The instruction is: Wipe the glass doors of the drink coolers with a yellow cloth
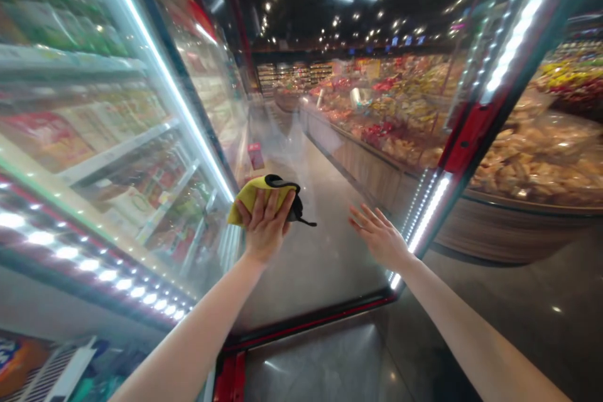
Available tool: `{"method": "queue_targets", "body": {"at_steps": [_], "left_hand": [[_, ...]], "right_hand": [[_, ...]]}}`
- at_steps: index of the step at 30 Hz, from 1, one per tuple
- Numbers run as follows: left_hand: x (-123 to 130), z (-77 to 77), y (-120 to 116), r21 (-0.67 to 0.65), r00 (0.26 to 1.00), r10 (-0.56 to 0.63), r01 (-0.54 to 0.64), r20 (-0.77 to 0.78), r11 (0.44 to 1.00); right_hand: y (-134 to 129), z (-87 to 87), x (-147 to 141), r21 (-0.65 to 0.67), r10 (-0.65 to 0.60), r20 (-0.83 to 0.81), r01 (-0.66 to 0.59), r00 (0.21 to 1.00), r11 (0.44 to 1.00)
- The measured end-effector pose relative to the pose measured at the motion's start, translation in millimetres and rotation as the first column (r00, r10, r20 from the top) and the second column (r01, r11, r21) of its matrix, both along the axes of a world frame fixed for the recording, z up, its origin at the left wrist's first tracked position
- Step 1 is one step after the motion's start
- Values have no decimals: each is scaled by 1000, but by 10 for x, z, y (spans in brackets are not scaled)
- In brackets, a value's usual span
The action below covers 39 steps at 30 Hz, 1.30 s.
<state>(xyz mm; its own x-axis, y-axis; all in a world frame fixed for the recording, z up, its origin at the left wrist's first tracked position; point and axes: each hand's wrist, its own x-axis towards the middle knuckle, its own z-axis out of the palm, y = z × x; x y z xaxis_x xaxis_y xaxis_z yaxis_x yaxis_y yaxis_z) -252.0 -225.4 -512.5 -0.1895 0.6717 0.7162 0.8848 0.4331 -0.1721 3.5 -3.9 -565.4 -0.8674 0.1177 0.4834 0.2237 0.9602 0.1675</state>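
My left hand (264,223) presses a folded yellow and dark grey cleaning cloth (247,198) with black edging against a glass door (320,251). A short black loop hangs off the cloth's right side. On the right, my right hand (377,233) has its fingers stretched out and holds nothing; it is at the glass beside the lit edge of the door frame (464,144). Whether its palm touches the pane cannot be made out.
To the left stands a lit refrigerated cabinet with shelves (117,154) of packaged goods. Beyond the glass, produce displays (391,113) line an aisle. A wood-sided produce stand (513,226) curves at the right. The door's red and black bottom rail (320,320) runs above the grey floor (325,364).
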Motion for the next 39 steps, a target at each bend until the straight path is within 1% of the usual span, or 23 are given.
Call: {"method": "queue_targets", "body": {"at_steps": [1, 3, 5, 7, 8, 9, 11, 13, 15, 17, 19, 21, 22, 24, 26, 28, 30, 32, 34, 36, 37, 38, 39], "left_hand": [[90, -20, 158, -9, 1000, -16, 16, -1, 1000], [201, -125, 375, -113, 987, -149, 143, -55, 983], [203, -258, 405, -248, 945, -311, 279, -102, 928], [132, -345, 289, -320, 909, -399, 346, -117, 882], [94, -354, 214, -317, 909, -399, 346, -120, 883], [69, -340, 154, -293, 918, -375, 327, -125, 898], [84, -255, 132, -207, 949, -284, 254, -136, 945], [197, -143, 278, -108, 975, -183, 170, -127, 980], [362, -65, 534, -55, 986, -133, 128, -101, 990], [495, -53, 772, -87, 980, -173, 164, -103, 983], [532, -99, 879, -200, 944, -302, 272, -137, 941], [468, -160, 826, -299, 887, -428, 367, -172, 881], [414, -181, 759, -315, 871, -455, 386, -185, 867], [321, -179, 617, -271, 885, -421, 364, -198, 891], [311, -124, 566, -184, 927, -325, 292, -188, 938], [405, -54, 665, -107, 954, -245, 229, -173, 968], [557, -21, 875, -73, 962, -216, 206, -168, 976], [677, -46, 1084, -106, 951, -247, 230, -187, 967], [699, -109, 1192, -209, 915, -333, 289, -226, 934], [624, -161, 1167, -342, 868, -431, 338, -246, 877], [568, -172, 1121, -393, 857, -454, 341, -242, 854], [516, -170, 1069, -417, 861, -451, 330, -234, 847], [477, -157, 1026, -407, 880, -417, 304, -227, 862]], "right_hand": [[-1, -2, -6, -4, -3, 3, 3, 1000, 1000], [7, -12, -11, -14, 1, 10, -1, 1000, 1000], [38, -32, 12, -26, 12, 17, -11, 1000, 1000], [95, -54, 67, -36, 14, 25, -13, 1000, 999], [129, -64, 103, -39, 7, 27, -6, 1000, 999], [165, -71, 140, -40, -5, 29, 6, 1000, 999], [232, -80, 204, -38, -29, 35, 30, 999, 999], [281, -83, 239, -37, -35, 36, 36, 999, 999], [307, -80, 246, -36, -25, 34, 26, 999, 999], [319, -73, 240, -33, -21, 38, 22, 999, 999], [329, -61, 238, -31, -21, 50, 23, 999, 999], [352, -50, 253, -34, -15, 58, 17, 998, 999], [370, -46, 266, -37, -13, 59, 15, 998, 999], [416, -49, 296, -40, -15, 63, 18, 998, 999], [471, -70, 319, -38, -19, 64, 21, 998, 999], [528, -110, 324, -39, -7, 60, 9, 998, 999], [587, -157, 316, -51, 21, 54, -18, 998, 999], [649, -197, 306, -70, 56, 47, -52, 997, 996], [716, -217, 299, -79, 85, 45, -81, 995, 994], [786, -220, 290, -74, 110, 55, -105, 992, 992], [822, -219, 281, -70, 123, 64, -119, 990, 990], [858, -218, 268, -66, 138, 72, -134, 988, 989], [894, -219, 251, -62, 155, 79, -151, 985, 987]]}}
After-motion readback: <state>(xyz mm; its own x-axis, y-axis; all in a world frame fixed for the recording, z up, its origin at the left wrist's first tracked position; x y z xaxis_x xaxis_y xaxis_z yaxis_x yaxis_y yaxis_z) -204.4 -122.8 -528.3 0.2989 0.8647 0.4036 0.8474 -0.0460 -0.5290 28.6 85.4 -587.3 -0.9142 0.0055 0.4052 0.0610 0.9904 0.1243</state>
